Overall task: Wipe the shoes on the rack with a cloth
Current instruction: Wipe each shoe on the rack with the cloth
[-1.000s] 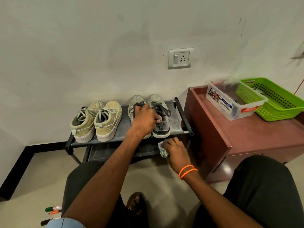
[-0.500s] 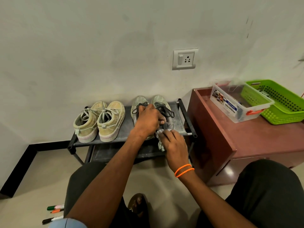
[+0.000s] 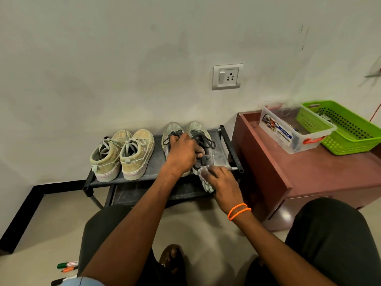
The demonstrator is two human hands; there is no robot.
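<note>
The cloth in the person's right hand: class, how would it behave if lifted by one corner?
The cloth looks bunched and creased against the grey shoe, so probably floppy. A loose end droops under the right hand, suggesting it would hang limp and light.

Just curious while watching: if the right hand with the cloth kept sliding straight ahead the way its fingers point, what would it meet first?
The right hand presses the cloth at the heel of the grey shoe, so it would likely ride up that shoe toward its laces; depth is hard to judge.
</note>
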